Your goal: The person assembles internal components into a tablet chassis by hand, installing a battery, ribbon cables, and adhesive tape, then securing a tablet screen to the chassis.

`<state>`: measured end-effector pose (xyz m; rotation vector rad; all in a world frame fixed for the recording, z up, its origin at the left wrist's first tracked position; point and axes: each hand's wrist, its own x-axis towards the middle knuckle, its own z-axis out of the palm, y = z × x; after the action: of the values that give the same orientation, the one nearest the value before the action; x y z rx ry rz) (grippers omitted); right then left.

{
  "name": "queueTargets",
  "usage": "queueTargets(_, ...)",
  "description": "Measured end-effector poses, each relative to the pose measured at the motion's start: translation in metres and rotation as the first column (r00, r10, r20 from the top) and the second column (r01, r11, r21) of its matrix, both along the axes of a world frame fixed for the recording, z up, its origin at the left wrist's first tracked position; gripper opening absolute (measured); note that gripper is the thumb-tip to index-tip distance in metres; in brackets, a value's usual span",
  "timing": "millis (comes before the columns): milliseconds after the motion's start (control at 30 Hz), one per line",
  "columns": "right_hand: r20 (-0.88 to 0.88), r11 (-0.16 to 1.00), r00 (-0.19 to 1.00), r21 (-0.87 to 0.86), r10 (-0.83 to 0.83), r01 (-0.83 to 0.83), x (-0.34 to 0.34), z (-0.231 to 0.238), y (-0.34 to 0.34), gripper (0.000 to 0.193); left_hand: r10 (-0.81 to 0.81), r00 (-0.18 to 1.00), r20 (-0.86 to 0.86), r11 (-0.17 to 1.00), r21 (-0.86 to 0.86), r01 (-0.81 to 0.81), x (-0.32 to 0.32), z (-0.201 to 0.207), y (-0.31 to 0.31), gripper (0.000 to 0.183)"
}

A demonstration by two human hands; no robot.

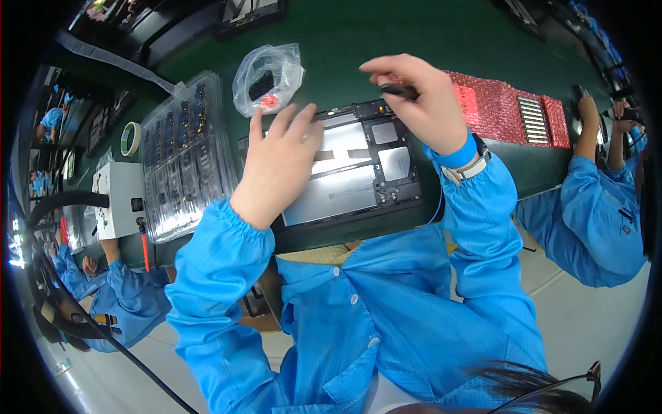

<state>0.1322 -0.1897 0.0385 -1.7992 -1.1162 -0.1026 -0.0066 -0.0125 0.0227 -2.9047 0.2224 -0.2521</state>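
Note:
An opened tablet-like device (331, 199) lies on the green bench in front of me, its silver plates and black frame showing. My left hand (279, 162) is over its left part with the fingers spread, slightly blurred; nothing shows in it, and I cannot tell whether it touches the device. Above the device's far right corner, my right hand (429, 107) is closed around a slim black tool (400, 90), whose kind I cannot make out. A blue strap and a watch are on that wrist. Beyond my left hand sits a clear plastic bag (288, 74) with black and red pieces inside.
Clear plastic trays (183, 162) of small parts stand left, beside a white box (123, 196) and a tape roll (130, 139). Red bubble wrap (493, 107) with a row of metallic strips lies right. Co-workers in blue (596, 214) sit at both sides.

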Motion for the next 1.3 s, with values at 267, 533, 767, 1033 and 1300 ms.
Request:
queueTargets(267,0.262,0.853,0.943,-0.521,0.207,-0.043,-0.006,-0.025,0.040,0.040,0.083,0.996,-0.024,0.789,-0.609,-0.081,-0.066,0.013,-0.013,0.040)
queueTargets(533,0.413,0.798,0.856,-0.603,0.311,0.002,-0.020,-0.023,0.052,0.032,-0.407,0.869,-0.281,-0.886,-0.111,-0.451,-0.124,-0.037,-0.051,0.039)
queueTargets(767,0.463,0.779,0.799,-0.626,0.382,-0.009,-0.032,-0.023,0.040,0.031,-0.270,0.927,-0.262,-0.911,-0.242,-0.334,-0.129,-0.064,-0.069,0.034)
queueTargets(1033,0.239,0.791,0.920,-0.603,0.310,-0.110,-0.030,0.002,0.044,0.027,0.190,0.969,-0.157,-0.948,-0.285,0.140,-0.089,-0.023,-0.104,0.029)
queueTargets(1300,-0.131,0.935,0.985,0.350,0.113,-0.061,-0.035,0.048,0.004,0.038,0.206,0.922,0.327,0.244,-0.930,0.275,-0.065,0.049,-0.098,0.070)
